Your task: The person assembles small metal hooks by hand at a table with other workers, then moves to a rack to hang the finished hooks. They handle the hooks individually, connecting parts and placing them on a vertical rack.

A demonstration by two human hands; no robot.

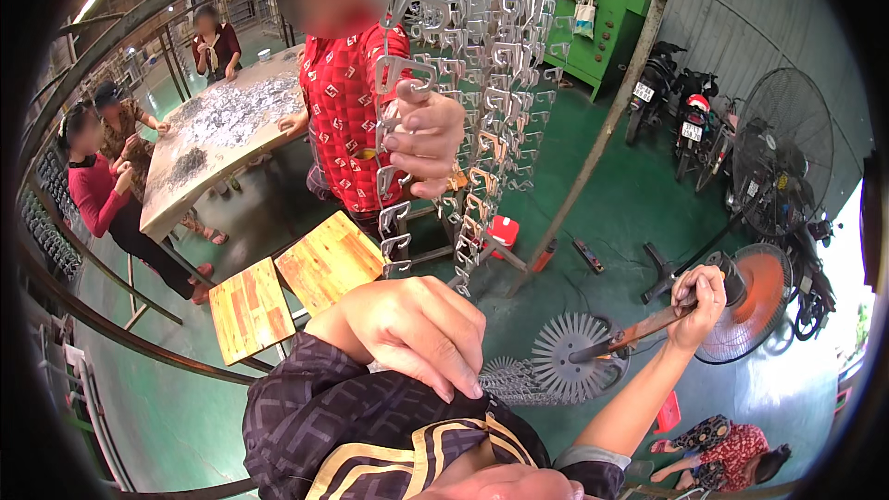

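Note:
My left hand (417,329) is raised in front of my dark patterned shirt (343,407), its fingers bent and pressed together close to the collar. Whatever they may pinch is hidden. Out to the right, my right hand (699,306) closes around the upper end of a rusty flat metal bar (639,326). Below the bar's other end lies a round fan of grey metal strips (565,347). Long chains of linked silver metal hooks (505,56) hang ahead. A co-worker's hand (421,143) touches the nearest chain.
The co-worker in a red shirt (347,111) stands just beyond the chains. Two wooden-topped stools (250,310) are at left, and a table (167,190) bears heaped metal pieces. Fans (755,301) and motorcycles (690,120) stand at right. A person sits low at lower right.

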